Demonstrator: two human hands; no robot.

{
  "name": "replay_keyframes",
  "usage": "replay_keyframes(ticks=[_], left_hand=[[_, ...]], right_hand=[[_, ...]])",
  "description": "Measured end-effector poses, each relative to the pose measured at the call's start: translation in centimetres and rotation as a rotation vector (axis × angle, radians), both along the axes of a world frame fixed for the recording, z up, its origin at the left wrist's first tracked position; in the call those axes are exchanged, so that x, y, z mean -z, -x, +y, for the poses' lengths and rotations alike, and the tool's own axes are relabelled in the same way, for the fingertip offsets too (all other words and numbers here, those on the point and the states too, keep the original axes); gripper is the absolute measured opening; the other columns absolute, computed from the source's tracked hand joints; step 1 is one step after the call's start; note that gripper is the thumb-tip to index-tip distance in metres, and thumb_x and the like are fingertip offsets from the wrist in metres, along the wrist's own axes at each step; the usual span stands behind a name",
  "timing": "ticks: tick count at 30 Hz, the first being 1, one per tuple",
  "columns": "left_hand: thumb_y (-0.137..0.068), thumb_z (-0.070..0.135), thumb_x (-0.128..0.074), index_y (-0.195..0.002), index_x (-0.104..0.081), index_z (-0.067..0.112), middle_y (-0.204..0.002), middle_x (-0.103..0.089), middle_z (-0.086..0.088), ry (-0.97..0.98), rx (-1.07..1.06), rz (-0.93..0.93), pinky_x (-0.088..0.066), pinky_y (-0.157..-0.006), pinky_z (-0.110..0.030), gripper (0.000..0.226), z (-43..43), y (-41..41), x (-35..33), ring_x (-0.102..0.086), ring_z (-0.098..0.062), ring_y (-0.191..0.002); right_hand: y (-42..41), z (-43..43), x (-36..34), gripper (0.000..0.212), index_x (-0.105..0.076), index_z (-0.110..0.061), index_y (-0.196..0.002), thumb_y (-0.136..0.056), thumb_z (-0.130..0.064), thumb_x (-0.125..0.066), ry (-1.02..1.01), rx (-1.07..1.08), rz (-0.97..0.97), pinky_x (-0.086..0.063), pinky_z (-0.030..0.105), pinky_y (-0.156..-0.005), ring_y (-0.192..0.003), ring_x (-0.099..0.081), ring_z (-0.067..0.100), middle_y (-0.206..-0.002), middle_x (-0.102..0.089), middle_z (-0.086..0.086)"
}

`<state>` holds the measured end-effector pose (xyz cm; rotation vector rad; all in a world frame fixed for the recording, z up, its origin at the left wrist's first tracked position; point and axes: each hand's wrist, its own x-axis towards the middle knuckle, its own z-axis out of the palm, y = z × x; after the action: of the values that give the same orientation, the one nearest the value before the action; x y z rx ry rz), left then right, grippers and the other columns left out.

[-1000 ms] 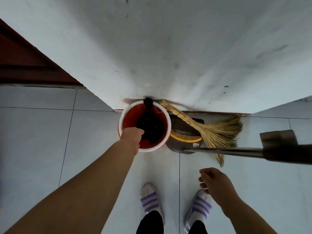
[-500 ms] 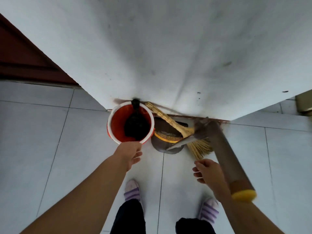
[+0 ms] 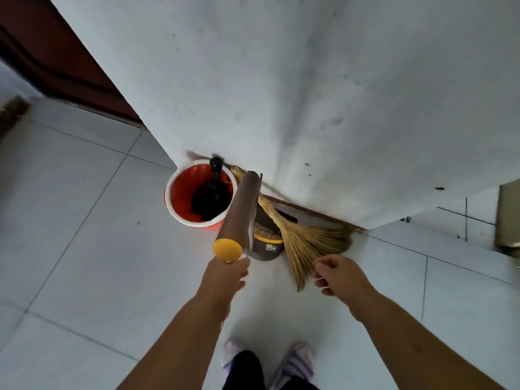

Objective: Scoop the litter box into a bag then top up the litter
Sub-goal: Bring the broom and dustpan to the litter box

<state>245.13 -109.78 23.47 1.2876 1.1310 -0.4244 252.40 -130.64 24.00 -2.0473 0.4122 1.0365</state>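
A red bucket (image 3: 180,198) with a white rim stands against the white wall, and a black object (image 3: 209,199) sits inside it. To its right a brown dustpan (image 3: 266,247) with a yellow comb leans at the wall's foot, under a straw broom (image 3: 306,243). The dustpan's long brown handle (image 3: 239,209) with a yellow end cap (image 3: 227,249) tilts up toward me. My left hand (image 3: 225,277) is closed just below that cap, gripping the handle. My right hand (image 3: 339,275) hovers with curled fingers beside the broom's bristle tips and holds nothing.
White floor tiles (image 3: 84,249) spread to the left and front. A dark red door (image 3: 56,60) is at the far left, and a beige object (image 3: 508,218) at the right edge. My slippered feet (image 3: 292,361) are below.
The dustpan handle swung from the right side over to the left, in front of the bucket. My left hand left the bucket rim and took the handle. My right hand moved toward the broom.
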Motion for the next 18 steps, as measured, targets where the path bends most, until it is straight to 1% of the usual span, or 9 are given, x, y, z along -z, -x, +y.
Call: replay_keyframes(ticks=[1,3,4,6,9,11,14,16,18], left_hand=[[-0.095,0.018,-0.062,-0.134,-0.048,0.011,-0.106,-0.061,-0.002,-0.037,0.032,0.0,-0.05,-0.075,-0.031,0.042,-0.6,0.2,0.5,-0.061,-0.018,-0.094],[-0.095,0.022,-0.063,-0.142,-0.043,0.014,-0.129,-0.058,-0.008,-0.107,0.094,-0.007,-0.047,-0.086,-0.033,0.052,-1.4,0.4,1.4,-0.058,-0.025,-0.113],[-0.095,0.024,-0.063,-0.145,-0.04,0.016,-0.141,-0.052,-0.01,-0.139,0.113,-0.008,-0.045,-0.09,-0.034,0.056,-1.8,0.2,1.8,-0.054,-0.028,-0.122],[-0.095,0.026,-0.064,-0.149,-0.035,0.018,-0.152,-0.041,-0.01,-0.19,0.122,-0.008,-0.044,-0.095,-0.035,0.062,-2.7,-0.4,2.5,-0.047,-0.03,-0.132],[-0.094,0.028,-0.065,-0.152,-0.029,0.023,-0.159,-0.032,-0.008,-0.265,0.091,0.004,-0.041,-0.106,-0.041,0.068,-3.9,-1.7,3.2,-0.038,-0.03,-0.14],[-0.093,0.03,-0.066,-0.152,-0.027,0.023,-0.16,-0.029,-0.007,-0.307,0.035,0.014,-0.038,-0.109,-0.042,0.071,-5.3,-2.7,3.9,-0.034,-0.029,-0.143],[-0.093,0.033,-0.065,-0.153,-0.026,0.022,-0.16,-0.029,-0.007,-0.37,-0.072,0.01,-0.037,-0.109,-0.043,0.072,-7.4,-4.7,5.9,-0.034,-0.029,-0.143],[-0.094,0.033,-0.064,-0.154,-0.024,0.021,-0.16,-0.028,-0.008,-0.361,-0.175,0.023,-0.038,-0.108,-0.044,0.073,-9.2,-5.9,7.8,-0.035,-0.03,-0.142],[-0.094,0.033,-0.064,-0.154,-0.022,0.019,-0.159,-0.029,-0.009,-0.318,-0.292,0.048,-0.038,-0.105,-0.042,0.075,-10.8,-6.7,9.7,-0.036,-0.031,-0.141]], right_hand=[[-0.2,-0.6,0.6,0.013,-0.062,-0.02,-0.09,-0.096,-0.015,-0.052,0.005,0.001,0.01,-0.058,0.035,-0.08,-0.091,-0.067,0.025,-0.093,-0.069,0.009],[-0.9,-1.4,1.8,0.012,-0.063,-0.018,-0.091,-0.095,-0.014,-0.052,0.001,-0.024,0.018,-0.058,0.035,-0.08,-0.09,-0.067,0.025,-0.093,-0.069,0.01],[-1.4,-1.7,2.7,0.011,-0.063,-0.017,-0.092,-0.095,-0.014,-0.053,0.0,-0.048,0.019,-0.057,0.035,-0.08,-0.087,-0.066,0.023,-0.092,-0.069,0.011],[-2.5,-2.2,4.0,0.01,-0.063,-0.015,-0.095,-0.095,-0.014,-0.053,-0.002,-0.087,0.031,-0.056,0.033,-0.078,-0.084,-0.064,0.02,-0.092,-0.068,0.011],[-3.9,-2.8,5.6,0.01,-0.063,-0.015,-0.095,-0.095,-0.014,-0.053,-0.017,-0.145,0.07,-0.055,0.03,-0.076,-0.081,-0.062,0.019,-0.092,-0.068,0.011],[-5.3,-3.6,6.8,0.014,-0.065,-0.009,-0.094,-0.094,-0.016,-0.053,-0.013,-0.236,0.09,-0.054,0.031,-0.072,-0.075,-0.06,0.018,-0.085,-0.067,0.013],[-8.5,-4.7,9.2,0.021,-0.065,0.001,-0.094,-0.094,-0.015,-0.051,-0.036,-0.357,0.108,-0.048,0.028,-0.063,-0.07,-0.056,0.017,-0.077,-0.062,0.011],[-10.5,-5.2,10.8,0.019,-0.065,-0.002,-0.097,-0.094,-0.016,-0.052,-0.043,-0.395,0.112,-0.051,0.027,-0.063,-0.07,-0.057,0.016,-0.079,-0.062,0.01],[-12.2,-5.0,12.5,0.013,-0.064,-0.007,-0.1,-0.094,-0.014,-0.056,-0.055,-0.429,0.1,-0.056,0.028,-0.069,-0.071,-0.058,0.015,-0.081,-0.062,0.009]])
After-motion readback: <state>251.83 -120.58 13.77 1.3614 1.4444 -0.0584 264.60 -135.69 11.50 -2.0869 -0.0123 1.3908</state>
